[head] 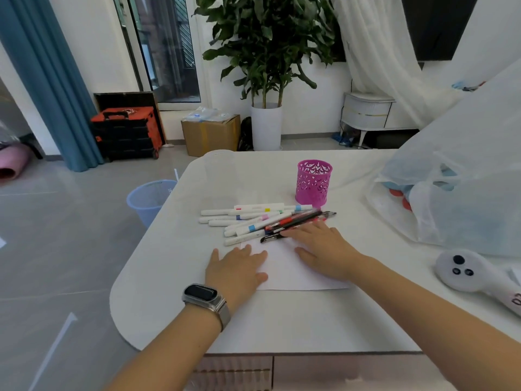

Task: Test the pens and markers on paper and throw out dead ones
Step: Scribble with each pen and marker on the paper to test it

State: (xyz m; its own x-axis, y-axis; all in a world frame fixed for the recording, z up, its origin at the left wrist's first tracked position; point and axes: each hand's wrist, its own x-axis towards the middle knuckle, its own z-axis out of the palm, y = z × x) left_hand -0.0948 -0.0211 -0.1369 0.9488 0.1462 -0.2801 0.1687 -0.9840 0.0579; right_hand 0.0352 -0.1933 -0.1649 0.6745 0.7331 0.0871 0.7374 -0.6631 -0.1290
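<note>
So this looks like the very start, nothing tested yet as far as I can tell. The sheet of paper [293, 270] has no marks on it and lies flat on the white table [282, 323]. The left hand [238, 270] lies flat on the paper's left edge, fingers straight, holding nothing, just pinning it down. The right hand [324, 251] rests on the far right part of the paper with fingers spread out, fingertips touching the black pen [272, 237] at the near end of the pile, but not curled round it.

The pile of pens and markers [262, 220] sits just beyond the paper, overlapping its far edge. The pink pen cup [313, 182] is further beyond the paper, and the blue bin [149, 200] stands on the floor off to the paper's left.

Next move, I'd guess: pinch that black pen, uncap it if needed, scribble on the paper while the left hand keeps the sheet down.
</note>
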